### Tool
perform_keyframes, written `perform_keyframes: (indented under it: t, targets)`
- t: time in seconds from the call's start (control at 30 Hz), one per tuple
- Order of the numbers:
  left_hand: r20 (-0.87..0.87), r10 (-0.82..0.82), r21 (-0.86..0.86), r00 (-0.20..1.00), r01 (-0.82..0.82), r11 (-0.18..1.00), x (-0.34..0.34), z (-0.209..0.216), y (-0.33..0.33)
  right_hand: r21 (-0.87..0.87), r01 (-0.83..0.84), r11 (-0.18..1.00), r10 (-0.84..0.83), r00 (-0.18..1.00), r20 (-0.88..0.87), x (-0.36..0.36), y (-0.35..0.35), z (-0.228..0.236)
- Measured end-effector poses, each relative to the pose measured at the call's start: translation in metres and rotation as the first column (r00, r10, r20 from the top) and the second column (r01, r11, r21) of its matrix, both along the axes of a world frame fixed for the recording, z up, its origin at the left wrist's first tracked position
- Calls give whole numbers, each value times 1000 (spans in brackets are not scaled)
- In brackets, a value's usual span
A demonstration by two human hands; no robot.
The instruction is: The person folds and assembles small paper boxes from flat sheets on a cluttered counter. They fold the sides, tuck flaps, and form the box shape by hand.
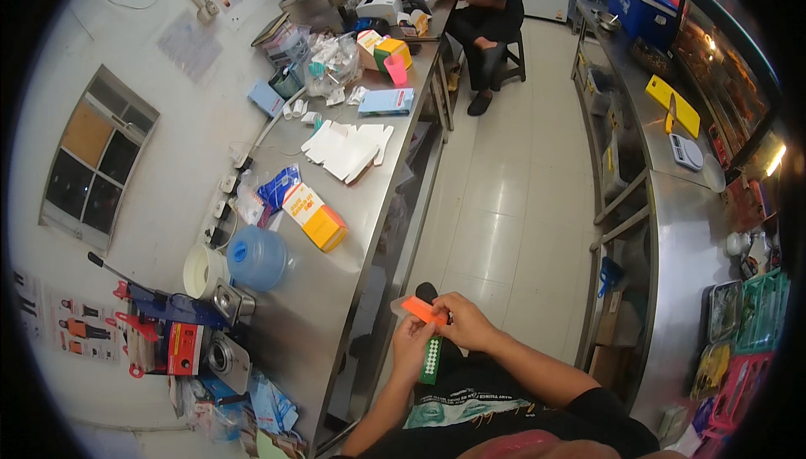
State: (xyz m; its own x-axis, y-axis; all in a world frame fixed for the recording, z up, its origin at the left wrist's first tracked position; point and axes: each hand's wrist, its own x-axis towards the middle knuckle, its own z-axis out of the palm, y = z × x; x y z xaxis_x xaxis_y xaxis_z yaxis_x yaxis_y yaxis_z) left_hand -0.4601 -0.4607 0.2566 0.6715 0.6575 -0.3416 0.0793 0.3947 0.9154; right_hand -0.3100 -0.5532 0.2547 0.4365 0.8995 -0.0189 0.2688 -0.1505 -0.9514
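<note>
Both my hands meet in front of my body near the lower middle of the view. Between them is a small flat orange piece (pixel 422 310), like a card or label; its exact kind cannot be told. My left hand (pixel 410 345) has its fingers closed on the lower edge of the orange piece. From the upper right, my right hand (pixel 468 323) pinches the piece's right end. A pale, thin edge (pixel 399 307) shows at the orange piece's left end. Below the fingers hangs a green strip with white marks (pixel 431 362); its upper end is hidden by my hands.
A steel table (pixel 327 291) on my left carries a yellow-and-white carton (pixel 316 217), a blue water jug (pixel 258 258) and flattened white cardboard (pixel 347 150). On the right counter are a yellow cutting board (pixel 674 106) and kitchen scale (pixel 687 153). A person (pixel 487 14) sits ahead.
</note>
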Motion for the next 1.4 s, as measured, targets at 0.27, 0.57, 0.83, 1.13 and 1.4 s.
perform_keyframes:
  t: [0.27,0.57,0.83,1.13,1.4]
  targets:
    - [42,-106,112,993,101,989,33,19,-22,21,205,979,-206,976,71,14,-26,16]
    - [159,-166,60,973,158,986,25,25,-22,152,163,975,-193,960,205,4,-32,50]
    - [48,97,67,994,-100,993,25,23,1,153,-81,985,1,887,462,-5,-19,55]
    - [28,116,93,993,-118,989,28,35,11,165,100,981,-120,986,119,-2,-24,51]
    - [-25,186,282,982,-172,944,24,25,-7,129,223,966,-212,972,-98,1,-16,28]
